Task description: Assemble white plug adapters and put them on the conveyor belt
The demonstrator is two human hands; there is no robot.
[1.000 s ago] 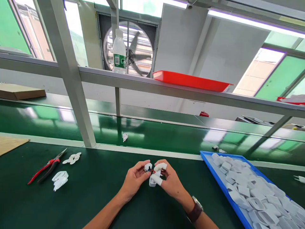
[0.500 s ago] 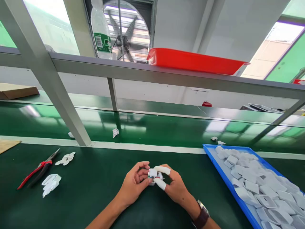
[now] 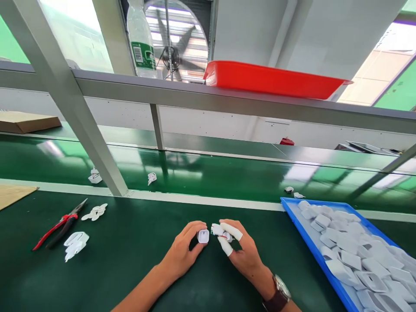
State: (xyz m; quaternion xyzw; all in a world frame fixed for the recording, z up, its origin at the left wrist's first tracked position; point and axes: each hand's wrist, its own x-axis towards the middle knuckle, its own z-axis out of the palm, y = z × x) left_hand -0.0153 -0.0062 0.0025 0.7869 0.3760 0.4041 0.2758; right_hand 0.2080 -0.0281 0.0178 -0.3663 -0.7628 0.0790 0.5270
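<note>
My left hand (image 3: pixel 180 248) pinches a small white plastic casing (image 3: pixel 203 236), its squarish end facing me. Just right of it, my right hand (image 3: pixel 246 253) grips a small white assembly (image 3: pixel 218 230) between thumb and finger. A bit of red and green shows on that assembly, but the detail is too small to make out. White covers sit on the right thumb and index finger, and a watch (image 3: pixel 281 288) is on the wrist. A narrow gap separates the two pieces, both held low over the dark green table (image 3: pixel 136 229).
At right, a blue tray (image 3: pixel 316 255) holds many white plastic casings (image 3: pixel 373 266). Red-handled pliers (image 3: pixel 60 225) lie at left beside white plastic pieces (image 3: pixel 76 245). Behind the table runs a green belt (image 3: pixel 221 173) with several white pieces. Overhead, a rail carries a red tray (image 3: pixel 269 80) and a bottle (image 3: pixel 142 47).
My hands were together on the white assembly. Now they are slightly apart, the left with the white casing, the right with the assembly. The view has shifted a little.
</note>
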